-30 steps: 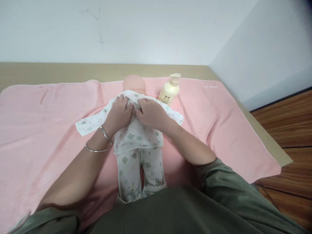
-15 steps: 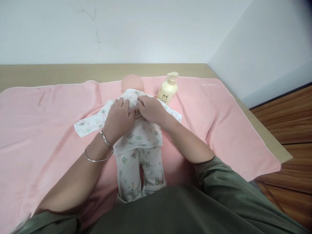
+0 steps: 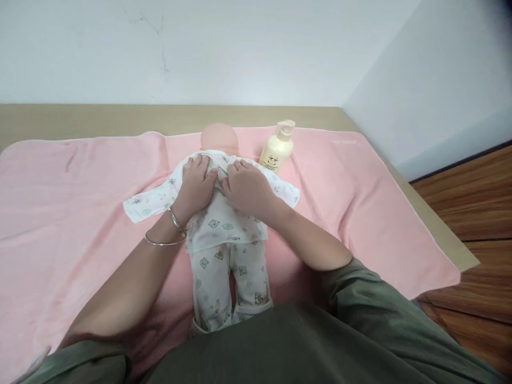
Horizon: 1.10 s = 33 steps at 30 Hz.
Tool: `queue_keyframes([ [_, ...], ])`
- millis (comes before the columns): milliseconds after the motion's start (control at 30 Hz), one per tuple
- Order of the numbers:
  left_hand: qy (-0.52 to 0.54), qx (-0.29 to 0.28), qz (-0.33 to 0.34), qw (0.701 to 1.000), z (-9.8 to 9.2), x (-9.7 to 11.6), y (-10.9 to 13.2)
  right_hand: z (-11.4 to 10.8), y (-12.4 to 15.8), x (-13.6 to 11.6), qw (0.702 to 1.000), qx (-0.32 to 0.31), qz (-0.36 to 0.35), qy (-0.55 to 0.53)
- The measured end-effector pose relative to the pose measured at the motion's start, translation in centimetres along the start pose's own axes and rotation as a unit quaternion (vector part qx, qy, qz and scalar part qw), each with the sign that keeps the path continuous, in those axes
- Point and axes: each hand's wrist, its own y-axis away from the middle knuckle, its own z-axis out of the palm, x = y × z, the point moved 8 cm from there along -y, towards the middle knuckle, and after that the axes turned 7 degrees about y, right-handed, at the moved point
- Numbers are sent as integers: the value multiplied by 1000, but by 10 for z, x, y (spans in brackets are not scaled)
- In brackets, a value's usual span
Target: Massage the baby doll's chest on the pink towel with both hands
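Observation:
A white printed baby shirt (image 3: 227,224) lies over a doll (image 3: 219,137) stretched out on its back. Matching printed trousers (image 3: 210,274) cover its legs. Against the left of the shirt's chest lies my left hand (image 3: 197,184), fingers spread on the cloth and thumb apart. My right hand (image 3: 248,184) is bent over the right of the chest, its fingers closed on the shirt near the neckline; the fingertips are partly hidden. Between the two thumbs the cloth is wrinkled. The shirt's sleeves extend out to both sides.
A pale yellow pump bottle (image 3: 277,149) stands right of the doll's head. The pink towel (image 3: 384,224) covers most of the wooden table (image 3: 120,118). A white wall (image 3: 256,53) rises behind, and a wood-grained panel (image 3: 476,197) is at the right.
My hands have moved slightly apart, the left one up and to the left. The raised cloth at the neckline now lies lower and flatter. My bracelet has shifted.

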Motion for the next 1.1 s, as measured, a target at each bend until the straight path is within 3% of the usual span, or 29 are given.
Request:
queue_keyframes([
  [133, 23, 32, -10, 999, 2, -4, 0, -3, 2, -4, 1000, 22, -5, 5],
  [367, 25, 52, -18, 998, 2, -5, 4, 18, -21, 28, 995, 15, 69, -69],
  [533, 25, 63, -17, 998, 4, -8, 4, 27, -26, 32, 994, 0, 79, -79],
  [767, -9, 28, -6, 1000, -15, 19, 10, 23, -24, 28, 995, 7, 64, -69],
  [900, -43, 19, 18, 999, -16, 37, 18, 22, -25, 28, 997, 9, 55, -58],
  [1100, -21, 9, 14, 1000, -12, 35, 17, 11, -20, 24, 999, 9, 25, -31],
])
